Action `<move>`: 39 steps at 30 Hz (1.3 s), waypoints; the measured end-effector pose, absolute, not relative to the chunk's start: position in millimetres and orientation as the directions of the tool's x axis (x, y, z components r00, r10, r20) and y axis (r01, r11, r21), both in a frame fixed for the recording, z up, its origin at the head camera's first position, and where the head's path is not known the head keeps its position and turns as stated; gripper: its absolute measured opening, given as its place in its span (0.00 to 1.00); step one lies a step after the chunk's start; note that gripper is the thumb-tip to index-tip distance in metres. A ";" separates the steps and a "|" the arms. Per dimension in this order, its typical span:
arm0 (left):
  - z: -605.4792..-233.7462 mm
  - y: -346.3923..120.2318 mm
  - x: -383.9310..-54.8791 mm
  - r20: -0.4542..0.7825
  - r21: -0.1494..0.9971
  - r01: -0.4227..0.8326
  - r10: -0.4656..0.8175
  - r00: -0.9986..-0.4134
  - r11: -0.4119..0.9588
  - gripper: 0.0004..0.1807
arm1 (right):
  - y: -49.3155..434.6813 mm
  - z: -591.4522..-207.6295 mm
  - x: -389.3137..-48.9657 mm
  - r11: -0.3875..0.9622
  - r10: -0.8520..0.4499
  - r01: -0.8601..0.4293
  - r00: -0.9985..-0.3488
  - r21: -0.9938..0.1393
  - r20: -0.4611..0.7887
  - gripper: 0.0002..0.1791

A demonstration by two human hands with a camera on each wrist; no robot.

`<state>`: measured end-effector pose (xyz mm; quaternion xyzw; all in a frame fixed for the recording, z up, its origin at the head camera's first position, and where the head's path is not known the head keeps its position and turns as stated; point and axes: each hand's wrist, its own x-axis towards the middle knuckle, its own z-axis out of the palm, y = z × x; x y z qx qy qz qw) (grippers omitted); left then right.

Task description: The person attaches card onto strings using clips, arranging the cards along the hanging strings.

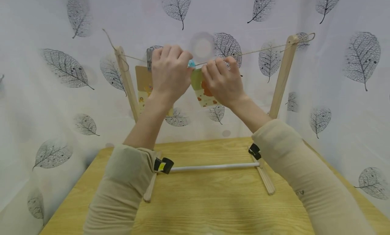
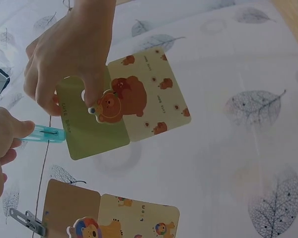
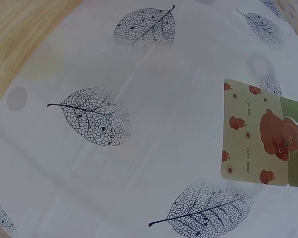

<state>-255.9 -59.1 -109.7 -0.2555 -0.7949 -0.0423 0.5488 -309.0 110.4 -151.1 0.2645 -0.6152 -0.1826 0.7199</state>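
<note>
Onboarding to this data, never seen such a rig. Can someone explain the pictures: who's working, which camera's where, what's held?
No robot here, just a person's two bare hands. The wide picture comes from a camera on the head; the other two come from one on each wrist.

On the table stands a wooden stand with a white rod low down and a string across its top. The left hand pinches a blue clip at the string; the right hand holds a bear card. Beside it, a metal clip holds a lion card at the string.
</note>
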 end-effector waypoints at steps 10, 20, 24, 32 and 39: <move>-103.9 -58.5 -255.9 0.879 -0.196 0.456 0.361 -0.310 0.868 0.08 | 107.0 -148.1 -310.6 0.815 -0.558 -0.041 0.215 0.578 0.802 0.07; -99.0 -58.7 -254.2 0.871 -0.141 0.485 0.341 -0.354 0.863 0.08 | 105.9 -148.1 -312.9 0.825 -0.545 -0.019 0.243 0.565 0.803 0.06; -97.2 -58.3 -253.2 0.863 -0.116 0.490 0.332 -0.381 0.864 0.08 | 105.4 -148.6 -313.0 0.823 -0.544 -0.024 0.257 0.568 0.799 0.06; -94.5 -60.1 -249.6 0.846 -0.099 0.496 0.336 -0.414 0.863 0.09 | 103.4 -149.2 -313.6 0.813 -0.547 -0.052 0.268 0.579 0.793 0.07; -93.6 -60.3 -247.3 0.836 -0.103 0.498 0.345 -0.425 0.861 0.09 | 102.2 -149.3 -314.1 0.814 -0.546 -0.047 0.277 0.579 0.791 0.06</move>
